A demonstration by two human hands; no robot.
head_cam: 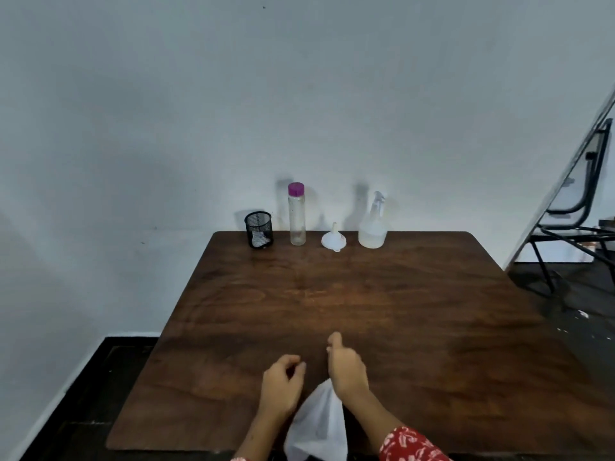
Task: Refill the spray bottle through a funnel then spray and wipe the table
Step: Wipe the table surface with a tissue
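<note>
Standing upright at the surface's (pixel 332 294) far edge, the spray bottle (pixel 372 227) lies straight ahead of both hands, well apart, nearer the right hand (pixel 346 371). That grip pinches a white cloth (pixel 319 424); the left hand (pixel 281 382) curls empty. An upturned funnel (pixel 333 238), purple-capped bottle (pixel 296 214) and mesh cup (pixel 259 229) stand leftward; nothing blocks the way.

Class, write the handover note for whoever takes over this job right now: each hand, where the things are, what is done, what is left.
Left hand: loosely curled, empty, over the near table edge.
Right hand: gripping the white cloth.
Along the far edge, from the left: mesh cup, capped bottle, funnel resting mouth-down, spray bottle with its head on.
Refilling not begun. Left: uncap, funnel, pour, spray, wipe.
</note>
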